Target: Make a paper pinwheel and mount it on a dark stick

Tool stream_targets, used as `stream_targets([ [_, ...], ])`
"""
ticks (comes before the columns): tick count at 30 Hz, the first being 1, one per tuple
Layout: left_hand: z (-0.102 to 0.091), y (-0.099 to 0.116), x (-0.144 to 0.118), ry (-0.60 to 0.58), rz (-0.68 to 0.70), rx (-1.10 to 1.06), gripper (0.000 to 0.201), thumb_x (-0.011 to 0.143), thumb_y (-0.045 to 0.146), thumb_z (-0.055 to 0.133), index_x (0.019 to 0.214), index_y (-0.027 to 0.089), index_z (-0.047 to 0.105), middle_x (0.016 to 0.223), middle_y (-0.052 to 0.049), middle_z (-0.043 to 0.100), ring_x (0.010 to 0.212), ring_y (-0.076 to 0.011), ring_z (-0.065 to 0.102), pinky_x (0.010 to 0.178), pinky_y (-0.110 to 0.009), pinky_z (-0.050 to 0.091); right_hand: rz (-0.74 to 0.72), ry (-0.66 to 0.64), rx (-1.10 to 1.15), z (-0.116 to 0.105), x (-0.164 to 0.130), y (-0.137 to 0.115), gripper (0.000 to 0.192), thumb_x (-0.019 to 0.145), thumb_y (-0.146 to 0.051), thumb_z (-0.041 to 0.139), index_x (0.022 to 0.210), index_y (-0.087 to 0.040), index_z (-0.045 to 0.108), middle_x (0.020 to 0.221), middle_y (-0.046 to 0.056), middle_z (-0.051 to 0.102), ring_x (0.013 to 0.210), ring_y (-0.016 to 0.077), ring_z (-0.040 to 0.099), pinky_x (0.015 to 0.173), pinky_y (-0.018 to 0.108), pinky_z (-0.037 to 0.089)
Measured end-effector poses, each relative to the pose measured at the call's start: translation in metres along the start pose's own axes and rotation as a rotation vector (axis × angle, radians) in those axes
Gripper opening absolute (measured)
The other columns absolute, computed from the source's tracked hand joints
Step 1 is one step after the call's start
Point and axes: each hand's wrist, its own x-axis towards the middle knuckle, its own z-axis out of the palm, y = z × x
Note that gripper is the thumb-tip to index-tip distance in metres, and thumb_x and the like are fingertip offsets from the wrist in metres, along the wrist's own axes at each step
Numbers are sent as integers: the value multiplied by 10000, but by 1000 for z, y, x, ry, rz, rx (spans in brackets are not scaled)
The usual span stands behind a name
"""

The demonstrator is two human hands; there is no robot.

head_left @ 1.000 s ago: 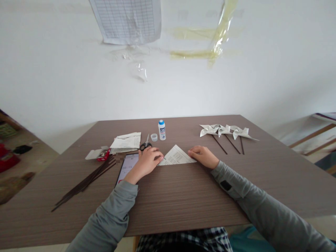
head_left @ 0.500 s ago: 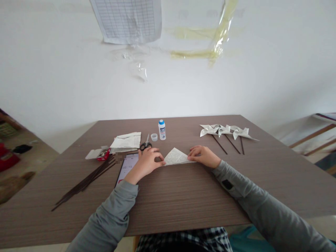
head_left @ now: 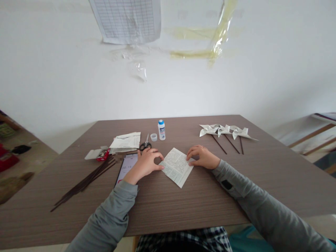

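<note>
A square sheet of printed paper (head_left: 177, 167) lies unfolded on the table with one corner toward me and a faint crease across its middle. My left hand (head_left: 150, 161) pinches its left corner between thumb and fingers. At the right corner, my right hand (head_left: 202, 157) grips the edge the same way. Just beyond my left hand are black-handled scissors (head_left: 145, 144). A phone (head_left: 127, 167) showing a timer lies partly under my left wrist. Farther back stand a small white bottle with a blue cap (head_left: 161, 130) and a translucent cap (head_left: 153, 137).
Several dark thin sticks (head_left: 83, 182) lie at the left, by a small open red box (head_left: 103, 154) and a stack of paper (head_left: 125, 141). Paper pinwheels (head_left: 224, 130) on sticks rest at the back right. A wall (head_left: 168, 87) rises behind the table (head_left: 183, 210).
The paper was folded into a triangle; its near half has opened down toward me, making a full square. Both hands stay at its side corners.
</note>
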Motion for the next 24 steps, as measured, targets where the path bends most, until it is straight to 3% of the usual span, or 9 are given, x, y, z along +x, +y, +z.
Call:
stream_targets([
  [5,-1,2,-1,13,10,7,297,969,349,1057,1260,353,995,1784,-173,767,1770,-571,561,1457,-958,307,-7,-27,-63,1,1,0,154,947,-377,1065,1079,-325,1008,1357,94,961,1425,403,835,1344,638,591],
  [10,-4,8,-3,5,-23,21,297,988,330,1044,1279,372,1001,1817,-146,747,1821,-572,509,1482,-925,306,-7,-93,-111,4,0,-5,308,979,-249,976,1252,-390,1002,1612,69,896,1728,473,648,1450,802,470],
  [13,-4,10,-4,14,-39,26,321,1025,317,1004,1341,373,995,1829,-147,740,1837,-568,495,1498,-911,296,12,-108,-143,5,-2,-10,328,1014,-276,939,1313,-403,987,1640,74,880,1727,485,635,1456,880,403],
  [19,-2,11,-4,7,-25,34,562,1052,319,955,1609,371,896,1869,-175,703,1843,-555,486,1507,-919,263,6,-67,-218,6,-5,-25,270,1026,-364,985,1295,-386,986,1535,125,893,1662,504,645,1440,969,313],
  [24,-2,17,-6,-3,-20,51,565,1051,328,946,1612,374,898,1898,-171,679,1864,-585,442,1501,-948,237,-21,-28,-276,12,-6,-35,242,1065,-440,985,1282,-334,978,1455,160,860,1662,484,668,1489,955,198],
])
